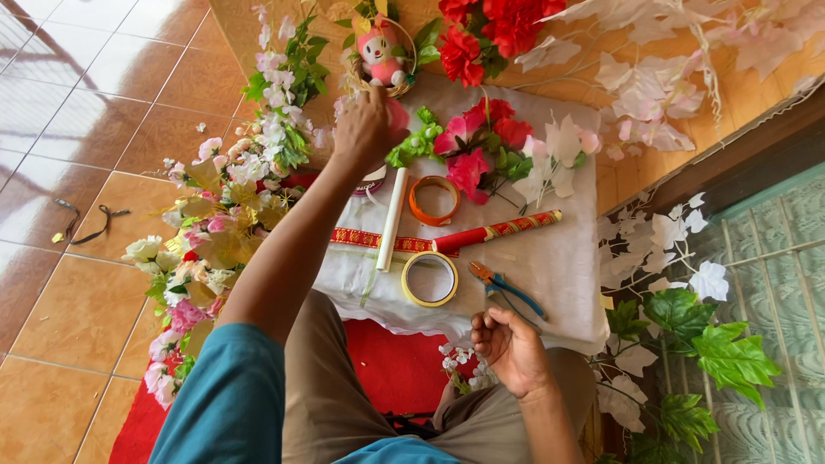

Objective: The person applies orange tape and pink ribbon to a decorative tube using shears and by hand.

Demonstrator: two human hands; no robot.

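We take the white cloth (559, 283) as our landmark and sweep from its left edge across. Off that left edge we see a long garland of pale, pink and yellow artificial flowers (215, 232) running down the tiled floor, its long axis lying roughly toward us and away from us.

Our left hand (365, 129) is stretched far out over the cloth's far left corner, fingers closed around something pink (397, 113); we cannot tell exactly what it is, only that it sits just below the small basket with a pink doll (381, 53) beyond the cloth's far edge. That pink thing lies well away from our body, so the left arm is at full reach and is plainly the nearer one.

Moving right across the cloth: a white rolled tube (392, 219) lies with its long axis running away from us, an orange tape ring (433, 200) just beside it, a yellow-rimmed tape roll (430, 278) nearer the cloth's near edge, and a red-and-gold roll (497, 232) slanting toward the right. Blue-handled pliers (507, 288) rest right of the tape roll.

At the cloth's near edge, our right hand (509, 345) is loosely curled close to our lap, pinching a small sprig of white blossoms (460, 361), well apart from the left.
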